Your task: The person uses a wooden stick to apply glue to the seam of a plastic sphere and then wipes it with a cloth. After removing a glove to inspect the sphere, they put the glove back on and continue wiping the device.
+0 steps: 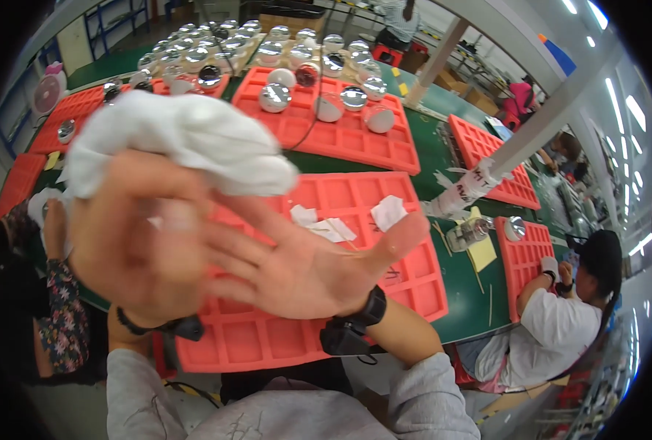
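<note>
My left hand [139, 249] is raised close to the camera and smeared by motion. Its fingers are curled, and a bunched white cloth [179, 139] is gripped in it, hanging over toward the right. Beside it my right hand [304, 275] holds nothing; its palm faces up, with fingers spread and thumb stretched out to the right. The fingertips of that hand reach the left hand, but blur hides whether they touch. Below both hands lies a red compartment tray [282, 341]. Crumpled white paper pieces [390, 213] lie in it.
Behind stands another red tray [384, 150] with several shiny round lamps [274, 97]. A glass jar [467, 233], yellow paper [481, 254] and thin sticks lie right on the green table [465, 308]. A wrapped post [472, 187] rises there. Co-workers [561, 323] sit at both sides.
</note>
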`<state>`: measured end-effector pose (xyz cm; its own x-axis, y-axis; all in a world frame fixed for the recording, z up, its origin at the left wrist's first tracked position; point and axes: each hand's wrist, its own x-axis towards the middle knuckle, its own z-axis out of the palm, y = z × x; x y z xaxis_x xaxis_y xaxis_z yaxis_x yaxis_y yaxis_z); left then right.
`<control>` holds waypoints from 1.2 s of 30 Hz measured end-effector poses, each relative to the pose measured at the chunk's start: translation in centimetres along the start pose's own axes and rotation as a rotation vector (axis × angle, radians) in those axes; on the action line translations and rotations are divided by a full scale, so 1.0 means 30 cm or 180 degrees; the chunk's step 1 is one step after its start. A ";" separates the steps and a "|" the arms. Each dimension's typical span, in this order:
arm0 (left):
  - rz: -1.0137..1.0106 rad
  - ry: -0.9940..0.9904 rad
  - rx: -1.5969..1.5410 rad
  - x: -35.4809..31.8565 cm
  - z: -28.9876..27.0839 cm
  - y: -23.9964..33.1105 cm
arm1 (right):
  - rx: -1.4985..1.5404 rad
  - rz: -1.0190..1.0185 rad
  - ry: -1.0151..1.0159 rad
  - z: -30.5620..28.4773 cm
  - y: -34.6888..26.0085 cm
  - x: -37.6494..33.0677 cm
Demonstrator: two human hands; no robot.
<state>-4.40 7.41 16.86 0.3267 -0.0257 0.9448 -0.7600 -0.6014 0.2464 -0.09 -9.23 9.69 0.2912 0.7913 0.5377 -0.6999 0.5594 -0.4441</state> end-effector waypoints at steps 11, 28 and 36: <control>-0.1866 -0.0645 -0.1446 0.004 0.087 -0.150 | 0.0609 0.0030 -0.1355 -0.067 0.020 0.003; -0.2523 -0.1771 -0.2948 -0.085 0.242 -0.058 | 0.1106 0.0531 -0.1540 -0.085 0.009 0.013; -0.2988 -0.1788 -0.3159 -0.088 0.251 -0.047 | 0.1240 0.0305 -0.1382 -0.106 0.023 -0.006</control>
<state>0.05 2.32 12.38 0.8993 -0.3831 0.2108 -0.1411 0.2019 0.9692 1.43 -8.20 7.01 -0.0211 0.6144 0.7887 -0.9217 0.2936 -0.2534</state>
